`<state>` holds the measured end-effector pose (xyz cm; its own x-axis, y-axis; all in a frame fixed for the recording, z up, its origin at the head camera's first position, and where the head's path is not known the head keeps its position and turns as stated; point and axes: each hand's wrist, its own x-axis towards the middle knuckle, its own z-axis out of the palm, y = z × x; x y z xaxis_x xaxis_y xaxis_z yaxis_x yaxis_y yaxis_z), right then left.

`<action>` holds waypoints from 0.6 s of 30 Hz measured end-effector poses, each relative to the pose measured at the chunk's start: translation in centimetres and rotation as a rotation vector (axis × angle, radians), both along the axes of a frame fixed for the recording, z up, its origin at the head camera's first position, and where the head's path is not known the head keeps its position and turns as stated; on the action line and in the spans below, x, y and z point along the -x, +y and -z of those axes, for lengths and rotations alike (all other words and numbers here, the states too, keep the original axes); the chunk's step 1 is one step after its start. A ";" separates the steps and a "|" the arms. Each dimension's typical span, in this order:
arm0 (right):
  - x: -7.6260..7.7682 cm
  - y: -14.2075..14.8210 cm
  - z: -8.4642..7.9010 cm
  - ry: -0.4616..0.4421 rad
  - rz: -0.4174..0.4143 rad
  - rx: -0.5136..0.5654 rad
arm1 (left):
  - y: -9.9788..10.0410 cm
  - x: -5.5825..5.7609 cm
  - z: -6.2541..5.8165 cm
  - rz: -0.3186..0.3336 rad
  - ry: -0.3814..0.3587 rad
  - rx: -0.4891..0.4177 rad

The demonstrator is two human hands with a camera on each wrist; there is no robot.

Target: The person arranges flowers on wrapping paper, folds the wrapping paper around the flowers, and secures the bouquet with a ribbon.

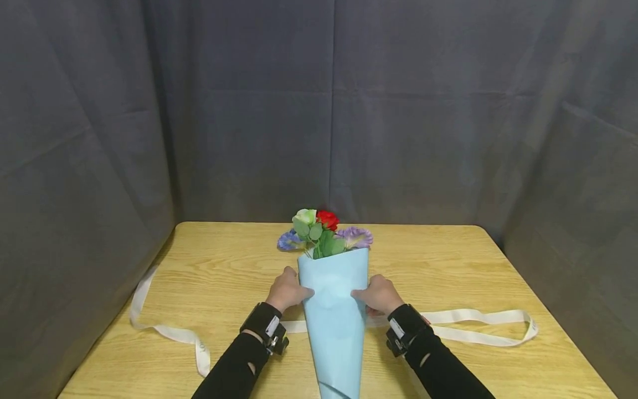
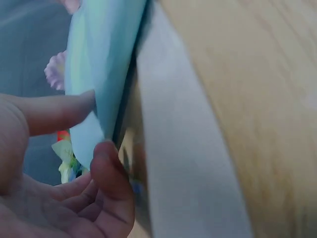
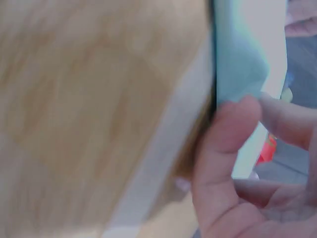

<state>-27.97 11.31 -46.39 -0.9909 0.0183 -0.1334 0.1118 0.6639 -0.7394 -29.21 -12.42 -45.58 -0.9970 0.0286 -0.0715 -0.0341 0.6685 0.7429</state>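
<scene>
Head view, hands (image 1: 288,290) pinching blue wrap (image 1: 334,321) from either side, forearms (image 1: 234,360) angled inward

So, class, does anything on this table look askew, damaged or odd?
I see no spill or damage. Only the white ribbon looks slightly untidy: it passes under the blue wrapping, bending and twisting on the left but doubling back on the right, so it lies unevenly.

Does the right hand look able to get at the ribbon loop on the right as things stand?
Probably yes, once the right hand releases the blue wrap it pinches; nothing covers the ribbon loop's outer end on the table.
</scene>
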 end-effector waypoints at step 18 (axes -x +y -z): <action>-2.5 4.0 -2.2 -0.072 -0.346 -0.290 | -4.0 -3.0 -2.4 0.393 -0.127 0.336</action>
